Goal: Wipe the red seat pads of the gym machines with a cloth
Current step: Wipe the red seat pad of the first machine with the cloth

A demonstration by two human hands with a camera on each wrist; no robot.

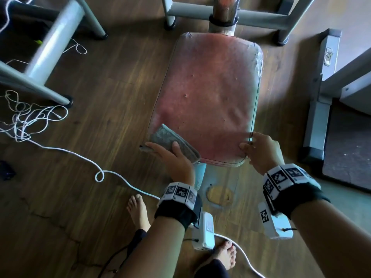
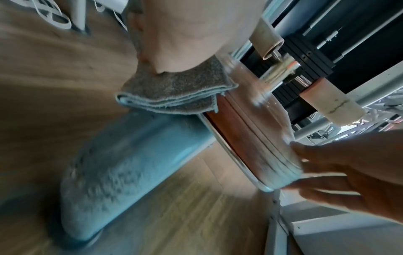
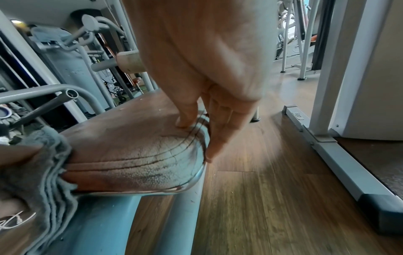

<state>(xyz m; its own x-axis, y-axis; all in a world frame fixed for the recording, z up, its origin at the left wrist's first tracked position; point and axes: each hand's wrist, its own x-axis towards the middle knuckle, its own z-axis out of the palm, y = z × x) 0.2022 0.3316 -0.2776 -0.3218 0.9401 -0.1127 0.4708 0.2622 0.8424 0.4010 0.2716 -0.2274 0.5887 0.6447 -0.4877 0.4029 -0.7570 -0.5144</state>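
Observation:
The worn red seat pad (image 1: 206, 93) fills the middle of the head view on its pale blue post (image 2: 130, 163). My left hand (image 1: 164, 151) grips a folded grey cloth (image 1: 162, 135) on the pad's near left corner, thumb on top. Part of the cloth (image 2: 174, 89) hangs past the pad's edge (image 2: 246, 138). My right hand (image 1: 249, 142) holds the near right corner. Its thumb presses the top of the pad (image 3: 135, 151) while the fingers (image 3: 220, 131) lie down the side. The cloth (image 3: 50, 172) shows at the left of the right wrist view.
Tangled white cables (image 1: 40, 121) trail over the wooden floor at left and past my bare feet (image 1: 138, 209). Grey machine frames stand at upper left (image 1: 50, 47), behind the pad (image 1: 220, 15) and at right (image 1: 321, 97). A dark mat (image 1: 351, 147) lies far right.

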